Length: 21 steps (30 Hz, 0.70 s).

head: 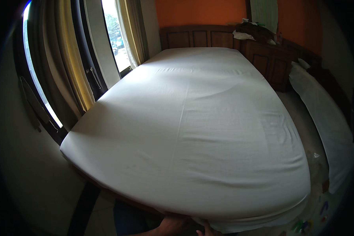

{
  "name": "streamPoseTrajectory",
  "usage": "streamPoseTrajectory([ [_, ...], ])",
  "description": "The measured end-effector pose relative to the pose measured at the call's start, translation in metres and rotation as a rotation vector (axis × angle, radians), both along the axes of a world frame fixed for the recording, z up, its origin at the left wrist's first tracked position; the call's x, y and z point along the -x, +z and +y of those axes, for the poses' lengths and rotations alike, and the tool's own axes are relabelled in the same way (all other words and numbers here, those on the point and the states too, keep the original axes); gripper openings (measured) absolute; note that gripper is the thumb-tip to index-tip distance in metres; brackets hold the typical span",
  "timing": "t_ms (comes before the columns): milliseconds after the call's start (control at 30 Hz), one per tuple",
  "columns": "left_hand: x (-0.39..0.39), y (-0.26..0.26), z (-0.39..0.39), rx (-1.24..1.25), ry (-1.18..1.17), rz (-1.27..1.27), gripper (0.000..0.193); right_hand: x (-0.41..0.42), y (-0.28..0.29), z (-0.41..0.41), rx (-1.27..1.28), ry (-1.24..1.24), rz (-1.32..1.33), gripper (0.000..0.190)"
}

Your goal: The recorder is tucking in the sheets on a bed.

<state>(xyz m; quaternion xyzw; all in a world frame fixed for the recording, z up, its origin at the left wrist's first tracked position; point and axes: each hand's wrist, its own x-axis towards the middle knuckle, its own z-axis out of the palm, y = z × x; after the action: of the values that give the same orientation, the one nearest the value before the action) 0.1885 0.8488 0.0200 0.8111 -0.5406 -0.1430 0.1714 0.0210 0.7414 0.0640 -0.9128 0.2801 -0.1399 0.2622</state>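
Note:
A white bed sheet [177,129] covers a mattress that stretches away from me to the headboard. The cloth is smooth near the middle and creased along the right side. At the foot edge, my left hand [172,226] reaches to the underside of the mattress, its fingers hidden by the edge and shadow. Just right of it, my right hand [207,229] is at the sheet's lower hem, with cloth at its fingers. The picture's lower rim cuts off part of both hands. Loose cloth hangs at the near right corner.
A wooden headboard [200,36] stands at the far end, with a bundle of cloth [255,32] on top. Curtained windows [116,32] line the left. Another white-covered mattress [321,118] lies right across a narrow floor gap, with small colourful items [302,226] on the floor.

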Motion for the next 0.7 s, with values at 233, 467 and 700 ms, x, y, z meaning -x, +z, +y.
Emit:
streamPoseTrajectory([
  [233,-0.003,0.008,-0.001,0.109,-0.056,-0.218,0.045,-0.013,0.019,-0.010,-0.164,0.086,0.355,0.050],
  [467,0.008,0.034,-0.016,-0.125,0.096,0.123,0.044,-0.022,0.002,-0.027,-0.097,0.148,0.242,0.039],
  [700,-0.002,0.045,-0.024,0.154,-0.183,-0.631,0.031,-0.040,-0.005,-0.044,0.009,0.229,0.130,0.027],
])
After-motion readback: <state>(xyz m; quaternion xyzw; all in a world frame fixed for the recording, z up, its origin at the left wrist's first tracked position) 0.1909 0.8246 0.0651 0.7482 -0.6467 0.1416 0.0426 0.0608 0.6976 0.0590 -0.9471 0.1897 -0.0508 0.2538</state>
